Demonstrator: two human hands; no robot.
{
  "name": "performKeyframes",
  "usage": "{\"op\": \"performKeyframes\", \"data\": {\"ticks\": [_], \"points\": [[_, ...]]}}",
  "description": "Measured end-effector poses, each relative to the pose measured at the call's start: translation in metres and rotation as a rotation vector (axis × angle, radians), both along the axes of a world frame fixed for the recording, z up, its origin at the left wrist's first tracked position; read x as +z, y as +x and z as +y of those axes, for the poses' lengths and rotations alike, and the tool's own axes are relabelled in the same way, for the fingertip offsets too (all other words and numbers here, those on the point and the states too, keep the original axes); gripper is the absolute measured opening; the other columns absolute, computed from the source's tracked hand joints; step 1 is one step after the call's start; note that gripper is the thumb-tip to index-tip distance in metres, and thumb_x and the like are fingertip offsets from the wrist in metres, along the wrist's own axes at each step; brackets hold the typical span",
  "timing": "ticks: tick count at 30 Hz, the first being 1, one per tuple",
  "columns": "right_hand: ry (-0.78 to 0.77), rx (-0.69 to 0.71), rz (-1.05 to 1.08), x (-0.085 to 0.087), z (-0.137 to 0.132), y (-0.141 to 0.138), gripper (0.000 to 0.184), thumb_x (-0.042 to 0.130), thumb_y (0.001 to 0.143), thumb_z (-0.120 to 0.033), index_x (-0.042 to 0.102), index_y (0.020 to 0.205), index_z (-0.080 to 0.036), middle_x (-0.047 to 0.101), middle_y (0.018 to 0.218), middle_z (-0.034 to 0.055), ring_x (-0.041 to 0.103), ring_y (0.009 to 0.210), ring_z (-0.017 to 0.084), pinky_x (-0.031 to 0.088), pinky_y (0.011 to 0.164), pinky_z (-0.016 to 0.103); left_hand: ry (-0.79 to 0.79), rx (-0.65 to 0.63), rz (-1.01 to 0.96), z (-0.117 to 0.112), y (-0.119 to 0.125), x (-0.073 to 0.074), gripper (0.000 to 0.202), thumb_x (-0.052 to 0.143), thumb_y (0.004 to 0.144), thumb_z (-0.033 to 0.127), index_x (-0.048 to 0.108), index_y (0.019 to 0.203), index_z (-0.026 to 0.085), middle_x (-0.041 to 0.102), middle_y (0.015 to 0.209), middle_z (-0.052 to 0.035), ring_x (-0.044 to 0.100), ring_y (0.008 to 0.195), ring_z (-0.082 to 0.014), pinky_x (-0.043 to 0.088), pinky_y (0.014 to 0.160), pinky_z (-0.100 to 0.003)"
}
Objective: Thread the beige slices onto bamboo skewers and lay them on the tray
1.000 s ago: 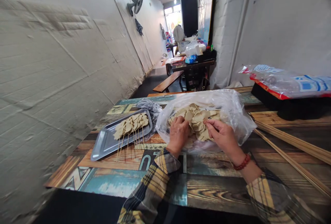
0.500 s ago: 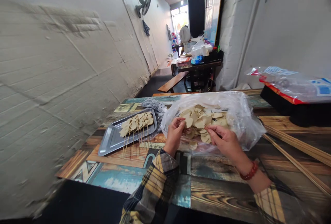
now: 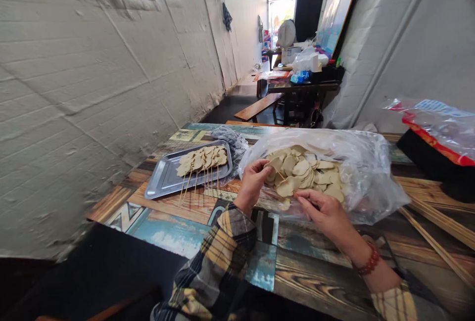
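Over the front of a clear plastic bag (image 3: 374,177), my left hand (image 3: 254,182) is closed, pinching a thin, pale beige slice (image 3: 275,164) between thumb and fingertips. My right hand (image 3: 322,212) is closed on a thin wooden skewer (image 3: 281,175), which runs up-left toward that slice. Another round slice (image 3: 288,187) sits on or against the skewer, just ahead of my right fingertips. Many loose slices (image 3: 302,167) lie inside the open bag. To the left, a metal tray (image 3: 159,182) bears several skewered slices (image 3: 202,159), their sticks hanging over its near rim.
Bundled bamboo skewers (image 3: 441,217) lie on the patterned wood table (image 3: 308,276) at right. Behind them stands a black container (image 3: 426,155) with red-edged plastic packaging. A crumpled grey plastic bag (image 3: 232,140) sits behind the tray. A wall runs along the left.
The view has shifted, tilting down. A round slice now shows at the skewer by my right fingertips, and a stretch of stick is visible between it and the slice in my left hand.
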State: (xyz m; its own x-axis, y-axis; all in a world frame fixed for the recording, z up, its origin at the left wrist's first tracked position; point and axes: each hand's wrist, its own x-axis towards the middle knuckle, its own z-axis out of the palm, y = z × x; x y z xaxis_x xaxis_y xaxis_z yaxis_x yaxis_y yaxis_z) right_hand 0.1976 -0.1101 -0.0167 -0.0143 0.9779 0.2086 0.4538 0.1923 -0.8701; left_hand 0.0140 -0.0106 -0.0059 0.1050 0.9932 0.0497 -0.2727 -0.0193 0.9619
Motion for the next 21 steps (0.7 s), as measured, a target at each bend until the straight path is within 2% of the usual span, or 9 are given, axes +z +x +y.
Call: {"op": "performKeyframes", "data": {"ticks": [21], "points": [[0.019, -0.022, -0.035, -0.0020, 0.0013, 0.0000, 0.035, 0.053, 0.092, -0.045, 0.077, 0.088, -0.020, 0.066, 0.056, 0.0017, 0.061, 0.051, 0.019, 0.047, 0.053, 0.030, 0.072, 0.038, 0.089, -0.0018, -0.0002, 0.0049, 0.026, 0.082, 0.066, 0.036, 0.075, 0.081, 0.016, 0.068, 0.074, -0.0001, 0.055, 0.068, -0.0120, 0.043, 0.066, -0.024]]}}
